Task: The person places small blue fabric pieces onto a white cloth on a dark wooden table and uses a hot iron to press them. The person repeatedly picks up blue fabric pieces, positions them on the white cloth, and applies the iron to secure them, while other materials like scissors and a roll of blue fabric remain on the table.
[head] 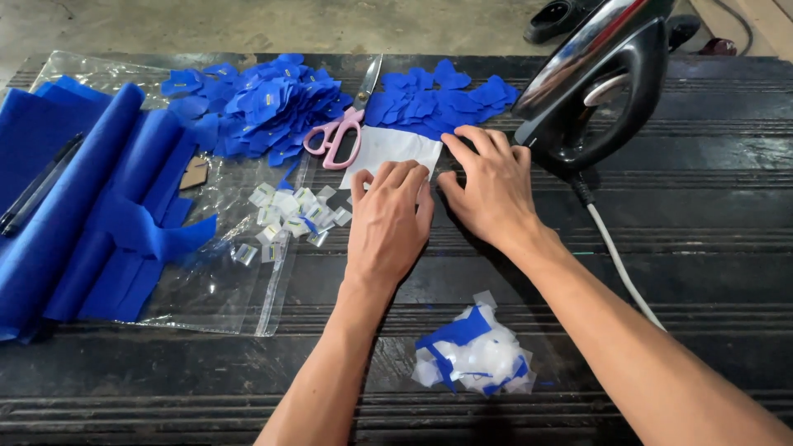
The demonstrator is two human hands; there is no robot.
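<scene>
A white rectangular sheet [391, 151] lies flat on the dark surface [702, 239], just below a pile of blue fabric pieces [442, 97]. The left hand [388, 221] and right hand [489, 188] press on it, fingers together and flat. Pink scissors [340, 130] lie just left; an iron [596, 87] stands right.

Two bare forearms come into view from the lower edge, with no sleeve showing on either one (any clothing ends beyond the picture's border). The left hand [388, 216] and the right hand [489, 186] wear no gloves, rings, watch or wristband. The fingernails are short and unpainted, and both wrists are lean.
</scene>
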